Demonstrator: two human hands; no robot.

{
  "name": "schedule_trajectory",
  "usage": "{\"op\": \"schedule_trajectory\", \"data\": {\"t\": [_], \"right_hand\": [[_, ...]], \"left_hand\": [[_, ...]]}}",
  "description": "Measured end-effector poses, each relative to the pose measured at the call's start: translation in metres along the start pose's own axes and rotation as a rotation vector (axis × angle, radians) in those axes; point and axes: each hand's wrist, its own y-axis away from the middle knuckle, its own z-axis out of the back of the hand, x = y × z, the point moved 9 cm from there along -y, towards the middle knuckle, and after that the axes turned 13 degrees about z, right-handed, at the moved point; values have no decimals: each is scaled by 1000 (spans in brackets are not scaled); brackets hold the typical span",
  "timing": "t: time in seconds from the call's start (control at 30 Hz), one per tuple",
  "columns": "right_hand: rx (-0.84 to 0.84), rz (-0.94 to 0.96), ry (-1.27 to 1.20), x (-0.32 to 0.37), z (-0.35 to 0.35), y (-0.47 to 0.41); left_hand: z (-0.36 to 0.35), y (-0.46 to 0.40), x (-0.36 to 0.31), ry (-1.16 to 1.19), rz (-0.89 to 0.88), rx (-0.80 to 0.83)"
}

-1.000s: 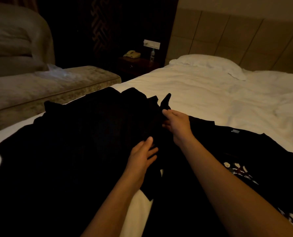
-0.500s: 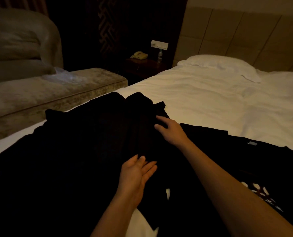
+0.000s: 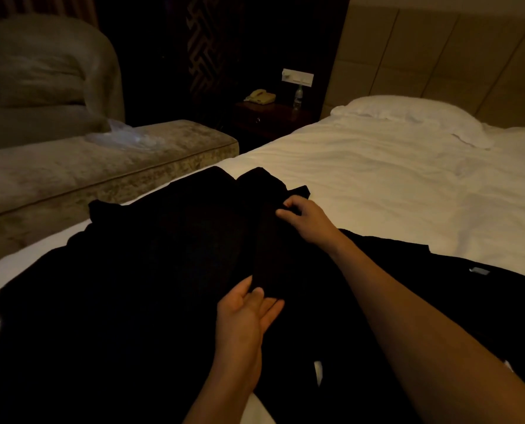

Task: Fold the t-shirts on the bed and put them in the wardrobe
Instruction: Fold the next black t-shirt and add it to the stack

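hands (image 3: 304, 217): 2 | black t-shirts (image 3: 163, 270): probably 2 | pillow (image 3: 408, 113): 1 | phone (image 3: 260, 96): 1 | bottle (image 3: 298, 97): 1

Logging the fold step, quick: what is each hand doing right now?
Left hand: open, fingers straight, resting on the black t-shirt.
Right hand: fingers curled, pinching the same shirt's folded edge.

The black t-shirt (image 3: 163, 270) is lying there as soft matt cloth, soaking up the dim light so its weave is hardly showing. The bed (image 3: 377, 185) sheet is looking like smooth white cotton, creasing gently, and so is the pillow (image 3: 408, 113). The chaise (image 3: 71, 175) is wearing a plush, faintly shimmering velvet. A crinkly clear plastic bag (image 3: 126, 137) is gleaming on it. The nightstand (image 3: 270, 117) is probably polished dark wood.
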Motion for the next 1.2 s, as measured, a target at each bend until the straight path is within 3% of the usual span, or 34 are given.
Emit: {"op": "schedule_trajectory", "data": {"t": [0.1,0.23,0.43,0.6,0.8,1.07,1.2], "right_hand": [[80,28,14,12,-5,-14],[216,-93,22,-4,-32,-14],[186,-89,10,3,-31,-17],[-95,-15,-142,24,18,-13],[-424,-26,-397,23,94,43],[-592,-163,-479,-20,179,162],[-552,-290,-511,-51,192,218]], "left_hand": [[3,3,-5,-6,-28,-35],[5,3,-3,-16,-20,-64],[7,2,-3,0,-12,-61],[-5,6,-8,-52,-83,-15],[-45,33,-14,-259,-301,57],[-110,84,24,-753,-574,238],[-135,83,66,-1142,-556,360]]}}
